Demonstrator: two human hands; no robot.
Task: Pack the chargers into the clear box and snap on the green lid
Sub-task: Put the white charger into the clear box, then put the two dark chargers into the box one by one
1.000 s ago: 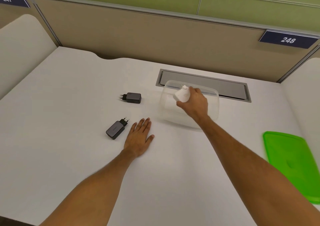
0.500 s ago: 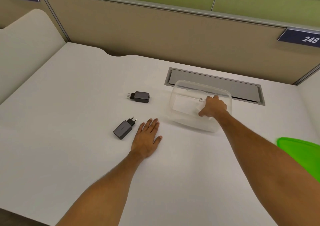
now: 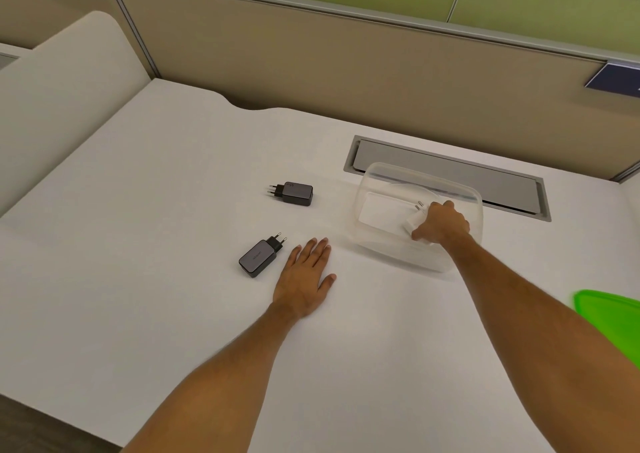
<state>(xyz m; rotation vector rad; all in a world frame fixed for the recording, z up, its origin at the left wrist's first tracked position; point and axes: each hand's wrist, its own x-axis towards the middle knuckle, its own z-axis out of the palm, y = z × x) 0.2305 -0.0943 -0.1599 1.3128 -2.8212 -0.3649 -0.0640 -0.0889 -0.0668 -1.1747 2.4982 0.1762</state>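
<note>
A dark charger (image 3: 260, 258) lies on the white surface (image 3: 138, 244) just left of the left hand (image 3: 304, 279), which rests flat, fingers spread, holding nothing. A second dark charger (image 3: 293, 193) sits beyond it. The right hand (image 3: 441, 224) reaches inside the clear box (image 3: 381, 244), gripping a white charger (image 3: 415, 218). To its right, the green lid (image 3: 613, 317) lies at the edge.

Open desk (image 3: 173, 296) around dark chargers (image 3: 259, 258)
</note>
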